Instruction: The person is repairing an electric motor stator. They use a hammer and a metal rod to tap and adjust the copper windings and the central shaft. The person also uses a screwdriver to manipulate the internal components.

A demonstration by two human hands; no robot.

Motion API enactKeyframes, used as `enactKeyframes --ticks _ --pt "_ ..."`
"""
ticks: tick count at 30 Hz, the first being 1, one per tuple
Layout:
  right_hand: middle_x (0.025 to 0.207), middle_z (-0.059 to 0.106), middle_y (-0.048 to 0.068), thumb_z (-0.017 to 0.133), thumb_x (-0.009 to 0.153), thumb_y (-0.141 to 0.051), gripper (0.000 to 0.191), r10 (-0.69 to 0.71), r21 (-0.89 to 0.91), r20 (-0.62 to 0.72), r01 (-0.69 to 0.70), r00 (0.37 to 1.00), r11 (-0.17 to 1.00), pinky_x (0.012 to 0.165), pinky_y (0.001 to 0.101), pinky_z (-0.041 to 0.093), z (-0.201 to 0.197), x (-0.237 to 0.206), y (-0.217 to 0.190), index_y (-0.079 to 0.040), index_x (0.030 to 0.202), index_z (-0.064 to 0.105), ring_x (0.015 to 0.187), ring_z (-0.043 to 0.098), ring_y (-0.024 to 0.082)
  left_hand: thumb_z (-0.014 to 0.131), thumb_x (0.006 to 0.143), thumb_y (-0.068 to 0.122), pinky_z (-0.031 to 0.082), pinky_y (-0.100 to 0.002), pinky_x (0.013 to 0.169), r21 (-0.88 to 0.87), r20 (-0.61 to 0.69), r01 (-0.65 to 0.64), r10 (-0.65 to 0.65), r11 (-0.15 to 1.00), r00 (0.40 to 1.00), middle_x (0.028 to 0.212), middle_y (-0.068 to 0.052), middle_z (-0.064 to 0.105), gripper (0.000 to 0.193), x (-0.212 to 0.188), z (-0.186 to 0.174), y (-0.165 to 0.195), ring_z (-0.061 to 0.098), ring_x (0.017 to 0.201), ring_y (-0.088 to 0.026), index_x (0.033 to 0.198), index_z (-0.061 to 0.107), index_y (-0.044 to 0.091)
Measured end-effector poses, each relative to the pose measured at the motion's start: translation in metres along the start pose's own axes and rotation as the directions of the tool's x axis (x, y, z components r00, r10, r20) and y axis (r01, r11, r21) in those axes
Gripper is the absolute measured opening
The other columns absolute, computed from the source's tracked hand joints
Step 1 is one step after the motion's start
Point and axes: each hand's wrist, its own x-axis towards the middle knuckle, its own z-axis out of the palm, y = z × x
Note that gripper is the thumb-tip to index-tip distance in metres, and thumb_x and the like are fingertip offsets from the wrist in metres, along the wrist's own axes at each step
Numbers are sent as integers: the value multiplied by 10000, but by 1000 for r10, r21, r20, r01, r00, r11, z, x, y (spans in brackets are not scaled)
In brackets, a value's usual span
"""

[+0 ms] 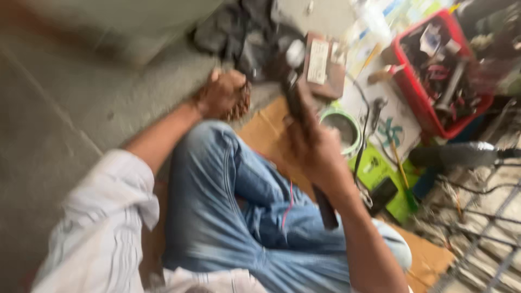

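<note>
Frame's pretty blurry tbh, so going by what I can make out. My right hand (317, 149) is wrapped tight around a long dark tool (306, 146), prob a hammer, w/ the handle running down past my wrist and ending over my jeans (217, 206), and the head end poking up and away from the fist toward a dark lump of parts (255, 49) on the floor. Fingers closed all the way round the handle, no gap I can see.

My left hand (222, 93) is off to the left of that grip, just past my knee, curled shut on something small and brownish (241, 106). Can't tell what it is, too smeared. It sits at the lower right edge of that fist, between the two hands, near the tool's shaft but not touching afaict.

Just right of the tool grip: a round green-rimmed container (342, 127) and a brown block w/ a white label (321, 65). Further right, well apart, a red basket (415, 95) full of tools. Cardboard (266, 130) lies under the grip area.
</note>
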Motion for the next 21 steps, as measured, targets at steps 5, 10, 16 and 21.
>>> enactKeyframes --ticks 5,10,16,21 --pt "750 650 181 509 1094 -140 468 15 -61 -387 -42 922 997 560 427 445 -4 -12 -5 -45 1520 341 577 589 330 619 1080 329 370 -491 965 -148 84 50 -37 988 996 1187 -70 680 271 -8 5 -2 619 1184 -244 1188 649 82" --pt "1021 629 302 511 1128 -190 519 -354 -139 8 352 935 926 714 428 523 38 12 31 -118 1587 280 801 646 380 592 1059 374 362 -515 986 -60 174 87 -75 994 982 1188 -87 652 339 -10 2 -7 597 1211 -240 1218 645 78" --pt "731 550 116 522 1152 -210 467 219 155 -62 -207 974 966 496 330 404 1 -17 10 -172 1584 348 567 500 173 540 1085 372 391 -428 1046 -68 224 251 -231 965 947 1261 -93 663 306 -14 -5 -11 593 1263 -259 1214 673 129" --pt "700 491 6 433 1143 -194 661 169 678 -198 11 965 735 414 238 376 -16 -40 -9 -233 1698 76 475 420 76 493 1096 364 527 -377 920 -461 282 627 -567 627 774 1054 -133 729 355 -10 -19 -28 723 1030 -295 1074 663 54"
